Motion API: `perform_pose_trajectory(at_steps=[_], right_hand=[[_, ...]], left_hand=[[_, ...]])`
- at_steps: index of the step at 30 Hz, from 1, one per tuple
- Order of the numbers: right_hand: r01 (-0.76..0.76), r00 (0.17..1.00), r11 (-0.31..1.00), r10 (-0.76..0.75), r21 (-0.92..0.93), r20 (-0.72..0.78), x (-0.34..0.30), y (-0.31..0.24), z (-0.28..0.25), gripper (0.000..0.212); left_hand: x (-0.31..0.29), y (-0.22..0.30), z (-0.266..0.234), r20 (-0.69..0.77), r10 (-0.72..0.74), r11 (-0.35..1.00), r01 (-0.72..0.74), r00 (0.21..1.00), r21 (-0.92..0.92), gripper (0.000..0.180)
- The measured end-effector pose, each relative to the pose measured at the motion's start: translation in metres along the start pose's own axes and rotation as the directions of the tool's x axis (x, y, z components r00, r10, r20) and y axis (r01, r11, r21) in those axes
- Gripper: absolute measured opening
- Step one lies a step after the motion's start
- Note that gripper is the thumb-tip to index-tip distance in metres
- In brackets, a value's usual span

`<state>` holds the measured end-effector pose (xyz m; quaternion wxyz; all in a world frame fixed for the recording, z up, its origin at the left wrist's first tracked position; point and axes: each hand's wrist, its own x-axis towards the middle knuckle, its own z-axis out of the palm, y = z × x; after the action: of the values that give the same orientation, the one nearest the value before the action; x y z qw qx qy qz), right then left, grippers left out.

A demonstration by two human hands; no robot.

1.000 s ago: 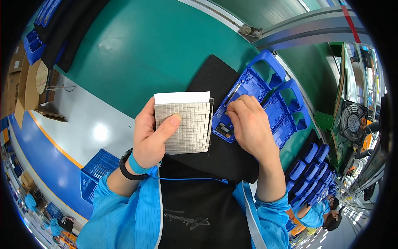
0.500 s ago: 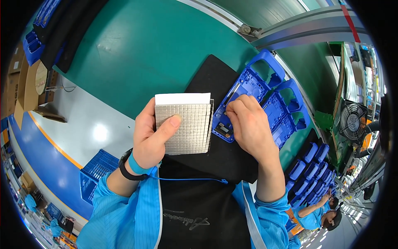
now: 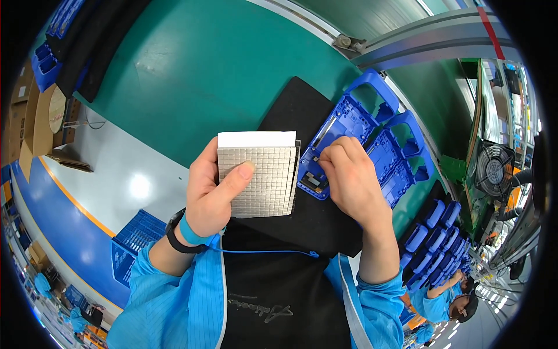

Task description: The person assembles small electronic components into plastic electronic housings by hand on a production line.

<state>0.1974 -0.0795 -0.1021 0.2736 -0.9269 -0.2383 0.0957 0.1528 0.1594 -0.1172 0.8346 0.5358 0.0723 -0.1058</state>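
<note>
Left hand (image 3: 210, 196): you grip a silvery, gridded rectangular stack (image 3: 264, 183).
Right hand (image 3: 356, 181): your fingers pinch together over a blue plastic casing (image 3: 353, 121); contents unclear.

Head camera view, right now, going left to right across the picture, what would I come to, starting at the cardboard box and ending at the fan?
Cardboard box, blue plastic crate, left hand, silver gridded block, right hand, black fan.
</note>
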Motion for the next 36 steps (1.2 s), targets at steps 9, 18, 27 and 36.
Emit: perform_pose_trajectory(at_steps=[9, 18, 27, 36], right_hand=[[-0.005, 1.0, 1.0, 0.005, -0.023, -0.016, -0.018, -0.003, 0.002, 0.011], [-0.017, 1.0, 0.998, 0.016, -0.052, -0.024, -0.019, -0.003, 0.005, 0.01], [-0.025, 1.0, 0.998, 0.024, -0.059, -0.016, -0.02, -0.003, 0.005, 0.011], [-0.042, 0.999, 0.999, 0.042, -0.008, -0.015, -0.018, 0.0, 0.002, 0.013]], left_hand=[[0.001, -0.001, 0.0, -0.01, 0.003, 1.0, -0.003, 1.0, 0.005, 0.034], [0.0, -0.002, 0.0, -0.017, -0.022, 1.0, 0.022, 1.0, 0.013, 0.034], [0.0, -0.003, -0.001, 0.0, -0.017, 0.999, 0.017, 1.0, 0.033, 0.033], [0.0, -0.003, 0.0, 0.01, -0.025, 0.999, 0.025, 1.0, 0.021, 0.034]])
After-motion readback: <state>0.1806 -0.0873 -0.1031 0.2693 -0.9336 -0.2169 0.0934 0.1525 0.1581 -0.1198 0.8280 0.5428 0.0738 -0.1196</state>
